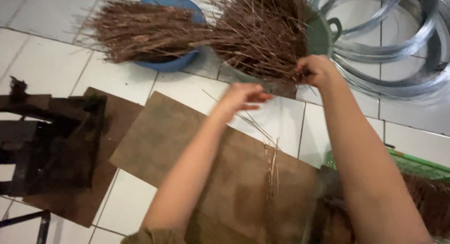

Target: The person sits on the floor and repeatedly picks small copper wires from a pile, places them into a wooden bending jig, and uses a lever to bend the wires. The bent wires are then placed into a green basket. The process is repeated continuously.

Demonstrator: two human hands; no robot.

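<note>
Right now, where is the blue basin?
In the head view, the blue basin sits on the white tiled floor at upper left, under a bundle of brown sticks, left of the green bucket.

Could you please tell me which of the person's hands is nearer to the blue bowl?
Left. The left hand is below and to the right of the blue bowl, apart from it. The right hand is farther right, at the green pot.

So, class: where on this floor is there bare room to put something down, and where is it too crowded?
Bare white tile lies left of the blue basin, above the dark wooden frame. The brown board is bare left of the left hand. Crowded: the stick bundles by the right hand, and the wire coils.
</note>
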